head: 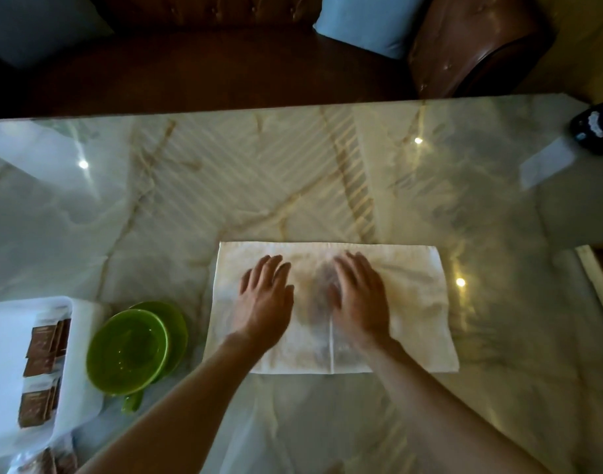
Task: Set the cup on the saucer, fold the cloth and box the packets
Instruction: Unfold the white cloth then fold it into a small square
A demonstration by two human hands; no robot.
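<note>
Both palms flat, fingers spread, nothing pinched: left hand (264, 302), right hand (358, 299) pressing cloth (413, 302) mid-table, near edge. Cup (127, 350) sits on saucer (178, 331) at left, packets (43, 364) in white box (6, 371) beside it. Risk imo: glossy marble table (190, 200) is slick, so uneven push could skew the fold.

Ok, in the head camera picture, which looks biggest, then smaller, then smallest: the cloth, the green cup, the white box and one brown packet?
1. Cloth, clearly biggest.
2. White box, though the picture edge cuts it off.
3. Green cup; it looks near the box's visible size, so that order is unsure.
4. Brown packet, smallest.
</note>
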